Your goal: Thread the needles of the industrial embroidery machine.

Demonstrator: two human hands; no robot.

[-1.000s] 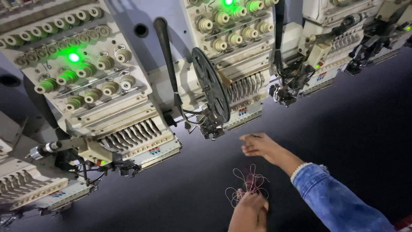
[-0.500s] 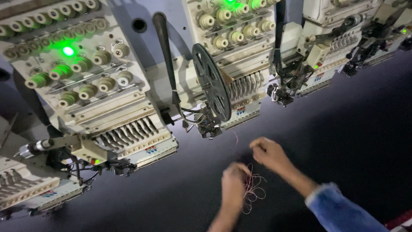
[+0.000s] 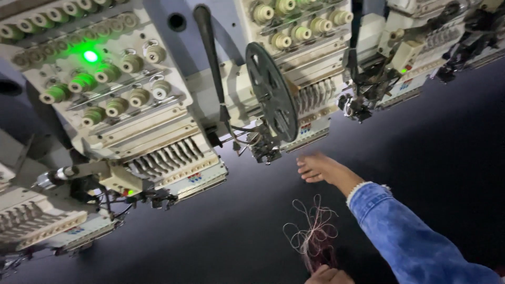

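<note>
My right hand point(image 3: 318, 169) lies flat on the dark cloth point(image 3: 431, 158) with loose fingers gripping nothing, just below the embroidery head point(image 3: 273, 105), while my left hand point(image 3: 329, 275) pinches the tangle of pale and red thread point(image 3: 311, 234) that fans up beyond its fingertips.

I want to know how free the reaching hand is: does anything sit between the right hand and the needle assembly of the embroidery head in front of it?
Nothing visible does. The right hand lies flat on the dark fabric, just below the needle assembly, with only bare fabric between them. The thread tangle lies nearer the person, by the left hand.
</note>
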